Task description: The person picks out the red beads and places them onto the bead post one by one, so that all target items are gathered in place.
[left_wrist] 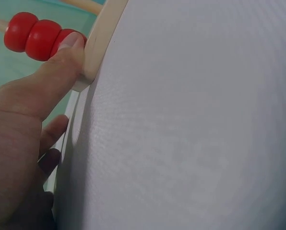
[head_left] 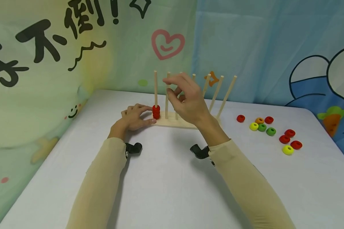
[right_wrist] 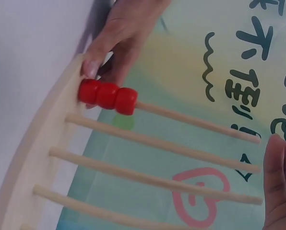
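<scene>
A wooden peg stand with several upright pegs stands on the table. Three red beads are stacked on its leftmost peg, down at the base. My left hand holds the stand at that end, its thumb against the lowest bead beside the base and a finger round the far side. High over the stand, my right hand is near the top of the second peg, thumb and index finger apart with nothing between them. The right wrist view shows only its fingers at the edge.
Loose beads lie on the white table right of the stand: several red beads, two green beads, two yellow beads and an orange bead. A printed cloth hangs behind the table.
</scene>
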Motion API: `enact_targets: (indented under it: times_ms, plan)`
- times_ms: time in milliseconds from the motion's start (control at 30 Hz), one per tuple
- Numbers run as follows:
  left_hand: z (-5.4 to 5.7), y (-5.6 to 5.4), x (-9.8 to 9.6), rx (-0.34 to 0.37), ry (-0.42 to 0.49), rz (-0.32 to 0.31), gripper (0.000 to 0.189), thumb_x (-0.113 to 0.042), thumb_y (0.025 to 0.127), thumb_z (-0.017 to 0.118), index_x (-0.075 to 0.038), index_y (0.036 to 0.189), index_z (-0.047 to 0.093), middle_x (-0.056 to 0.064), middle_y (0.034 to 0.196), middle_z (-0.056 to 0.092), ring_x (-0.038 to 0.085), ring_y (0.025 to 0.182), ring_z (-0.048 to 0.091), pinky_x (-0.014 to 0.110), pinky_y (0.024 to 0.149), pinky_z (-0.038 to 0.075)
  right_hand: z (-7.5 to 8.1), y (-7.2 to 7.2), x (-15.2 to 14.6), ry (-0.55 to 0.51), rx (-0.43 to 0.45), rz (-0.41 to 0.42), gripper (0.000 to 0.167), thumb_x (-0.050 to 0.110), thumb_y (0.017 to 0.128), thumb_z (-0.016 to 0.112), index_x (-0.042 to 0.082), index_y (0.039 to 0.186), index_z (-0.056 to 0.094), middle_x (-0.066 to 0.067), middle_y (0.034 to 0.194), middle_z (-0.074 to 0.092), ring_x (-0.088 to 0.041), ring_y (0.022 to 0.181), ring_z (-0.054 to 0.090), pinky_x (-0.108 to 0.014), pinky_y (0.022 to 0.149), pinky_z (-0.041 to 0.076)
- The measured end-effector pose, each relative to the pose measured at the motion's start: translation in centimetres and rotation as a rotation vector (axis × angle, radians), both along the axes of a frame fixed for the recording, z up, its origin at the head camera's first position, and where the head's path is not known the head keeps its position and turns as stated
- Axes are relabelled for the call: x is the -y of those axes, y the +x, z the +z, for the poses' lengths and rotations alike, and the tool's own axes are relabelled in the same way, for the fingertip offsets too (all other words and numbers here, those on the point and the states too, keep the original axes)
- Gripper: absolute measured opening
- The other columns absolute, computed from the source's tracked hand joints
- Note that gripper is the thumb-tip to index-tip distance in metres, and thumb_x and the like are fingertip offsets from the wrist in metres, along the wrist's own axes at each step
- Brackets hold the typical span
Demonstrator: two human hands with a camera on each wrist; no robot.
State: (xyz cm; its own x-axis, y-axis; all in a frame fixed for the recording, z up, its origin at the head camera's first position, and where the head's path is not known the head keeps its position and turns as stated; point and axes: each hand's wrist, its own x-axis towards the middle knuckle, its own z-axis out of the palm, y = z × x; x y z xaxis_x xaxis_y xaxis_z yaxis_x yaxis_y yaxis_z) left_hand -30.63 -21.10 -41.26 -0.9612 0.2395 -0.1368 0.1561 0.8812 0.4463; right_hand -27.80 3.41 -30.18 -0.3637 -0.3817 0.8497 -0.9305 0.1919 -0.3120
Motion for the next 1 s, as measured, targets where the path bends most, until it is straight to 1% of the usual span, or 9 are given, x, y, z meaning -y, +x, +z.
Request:
enact_targets:
  times_ms: [133, 333, 400, 500, 667, 833, 1000]
  plan:
    - [0.3, 0.0, 0.0, -0.007, 0.003, 0.003, 0.074, -0.072, 0.084, 0.058, -0.037, 0.147, 0.042, 0.004, 0.155, 0.030, 0.038, 0.138, 0.022, 0.061, 0.103, 0.018, -0.5, 0.3, -0.8, -0.002, -0.008, 0.019, 0.024, -0.002, 0.092, 0.060, 0.005, 0.114, 0.066, -0.011, 0.104, 0.062, -0.012, 0.065, 0.060, -0.025, 0.051, 0.050]
    - [0.3, 0.1, -0.2, 0.004, 0.000, 0.003, 0.074, -0.072, 0.084, 0.057, -0.037, 0.148, 0.042, 0.005, 0.155, 0.030, 0.038, 0.139, 0.022, 0.060, 0.103, 0.018, -1.5, 0.6, -1.9, 0.001, 0.010, 0.059, 0.025, -0.003, 0.091, 0.061, 0.003, 0.114, 0.066, -0.011, 0.105, 0.063, -0.013, 0.066, 0.060, -0.024, 0.051, 0.050]
    - [0.3, 0.1, -0.3, 0.006, 0.002, 0.000, 0.074, -0.072, 0.084, 0.057, -0.037, 0.148, 0.041, 0.005, 0.155, 0.030, 0.038, 0.139, 0.022, 0.060, 0.103, 0.018, -1.8, 0.6, -2.4, 0.001, 0.013, 0.057, 0.026, -0.004, 0.090, 0.062, 0.004, 0.114, 0.067, -0.010, 0.104, 0.064, -0.013, 0.067, 0.061, -0.024, 0.051, 0.050]
    - [0.2, 0.1, -0.4, 0.000, 0.004, -0.001, 0.074, -0.072, 0.085, 0.056, -0.036, 0.148, 0.041, 0.005, 0.155, 0.030, 0.038, 0.139, 0.022, 0.060, 0.103, 0.018, -2.1, 0.7, -3.2, -0.006, 0.017, 0.051, 0.025, -0.005, 0.089, 0.061, 0.003, 0.113, 0.067, -0.011, 0.101, 0.064, -0.014, 0.066, 0.061, -0.024, 0.050, 0.050]
    - [0.1, 0.1, -0.3, -0.003, 0.000, -0.006, 0.075, -0.073, 0.085, 0.055, -0.036, 0.148, 0.041, 0.005, 0.156, 0.029, 0.039, 0.139, 0.022, 0.061, 0.102, 0.018, -2.8, 0.8, -4.5, -0.039, 0.028, 0.038, 0.024, -0.007, 0.087, 0.061, 0.001, 0.109, 0.067, -0.012, 0.096, 0.064, -0.014, 0.063, 0.060, -0.023, 0.050, 0.050]
    - [0.3, 0.4, -0.3, 0.009, -0.001, -0.003, 0.075, -0.072, 0.085, 0.056, -0.035, 0.149, 0.040, 0.005, 0.156, 0.028, 0.039, 0.139, 0.021, 0.061, 0.102, 0.018, -3.5, 1.0, -5.6, -0.091, 0.043, 0.024, 0.024, -0.011, 0.085, 0.061, 0.001, 0.105, 0.067, -0.013, 0.094, 0.064, -0.014, 0.061, 0.060, -0.022, 0.049, 0.049]
    - [0.5, 0.5, -0.4, 0.014, 0.002, 0.001, 0.076, -0.072, 0.085, 0.056, -0.035, 0.149, 0.040, 0.005, 0.157, 0.028, 0.039, 0.139, 0.021, 0.061, 0.102, 0.018, -3.7, 1.2, -6.7, -0.122, 0.063, 0.013, 0.026, -0.012, 0.085, 0.061, 0.001, 0.105, 0.068, -0.012, 0.093, 0.064, -0.013, 0.060, 0.058, -0.020, 0.050, 0.048]
